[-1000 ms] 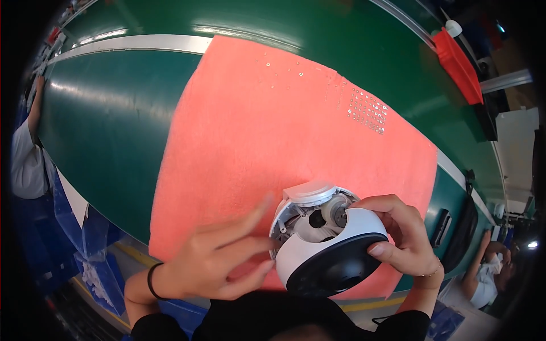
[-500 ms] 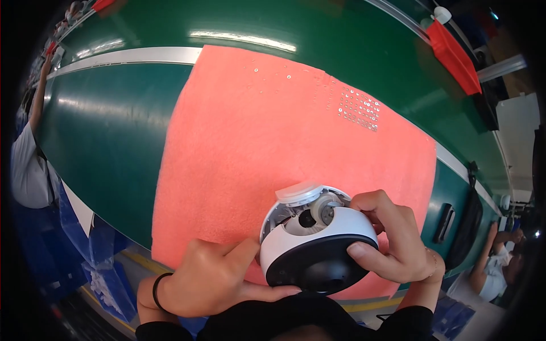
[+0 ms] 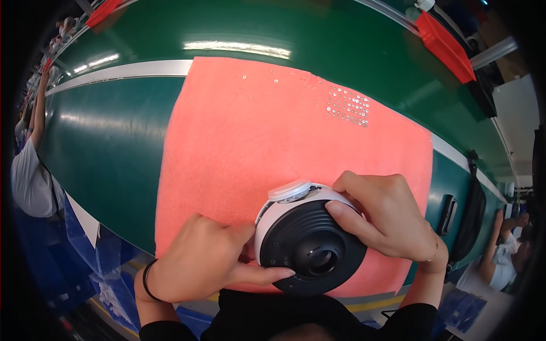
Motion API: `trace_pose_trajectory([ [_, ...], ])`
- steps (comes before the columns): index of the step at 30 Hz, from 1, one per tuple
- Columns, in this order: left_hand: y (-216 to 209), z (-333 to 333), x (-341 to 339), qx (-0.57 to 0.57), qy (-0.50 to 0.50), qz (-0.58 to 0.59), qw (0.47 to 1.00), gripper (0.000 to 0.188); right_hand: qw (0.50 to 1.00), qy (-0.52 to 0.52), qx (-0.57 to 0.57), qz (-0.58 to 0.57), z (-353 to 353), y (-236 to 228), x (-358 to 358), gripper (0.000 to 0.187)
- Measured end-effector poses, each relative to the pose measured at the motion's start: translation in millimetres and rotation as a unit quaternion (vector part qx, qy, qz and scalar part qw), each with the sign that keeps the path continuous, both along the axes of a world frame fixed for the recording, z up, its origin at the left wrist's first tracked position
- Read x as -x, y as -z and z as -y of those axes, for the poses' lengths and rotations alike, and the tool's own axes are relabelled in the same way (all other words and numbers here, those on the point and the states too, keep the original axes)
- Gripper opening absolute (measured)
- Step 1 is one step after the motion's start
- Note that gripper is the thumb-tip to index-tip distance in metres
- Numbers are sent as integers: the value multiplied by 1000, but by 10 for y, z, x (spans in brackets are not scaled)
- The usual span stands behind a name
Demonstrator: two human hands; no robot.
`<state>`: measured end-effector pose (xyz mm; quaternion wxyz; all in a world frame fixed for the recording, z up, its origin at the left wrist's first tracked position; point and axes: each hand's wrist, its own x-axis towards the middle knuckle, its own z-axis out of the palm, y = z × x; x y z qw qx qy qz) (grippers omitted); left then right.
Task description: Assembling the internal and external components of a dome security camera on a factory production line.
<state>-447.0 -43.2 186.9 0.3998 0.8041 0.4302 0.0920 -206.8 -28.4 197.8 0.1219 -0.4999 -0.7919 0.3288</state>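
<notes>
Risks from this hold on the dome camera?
1. The dome camera sits at the near edge of the pink mat, held only by left hand and right hand; a slip might drop it off the bench.
2. The right thumb lies on the black face near the lens; it may smudge.
3. Loose screws on the mat could scatter.

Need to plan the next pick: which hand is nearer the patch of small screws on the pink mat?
Right. The right hand grips the dome camera directly below the screws; the left hand is lower and further left.
</notes>
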Motion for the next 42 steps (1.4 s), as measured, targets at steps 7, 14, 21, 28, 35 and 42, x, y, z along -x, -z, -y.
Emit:
trace_pose_trajectory([
  [7,-14,-85,15,26,9,-51,998,53,993,-29,-109,44,-78,100,53,32],
  [14,-50,-85,-3,27,27,-71,997,53,978,-53,-136,149,-2,-13,85,30],
  [21,-66,-99,-16,50,26,-49,997,52,941,-135,-305,-59,255,37,136,43],
  [28,-70,-88,0,6,38,-86,996,49,948,-212,-224,-82,247,-22,94,41],
  [35,196,-86,-26,213,-5,84,973,63,977,48,133,-158,225,262,-67,62],
  [42,133,96,-198,83,-46,228,969,93,948,79,136,-278,321,84,-58,67],
])
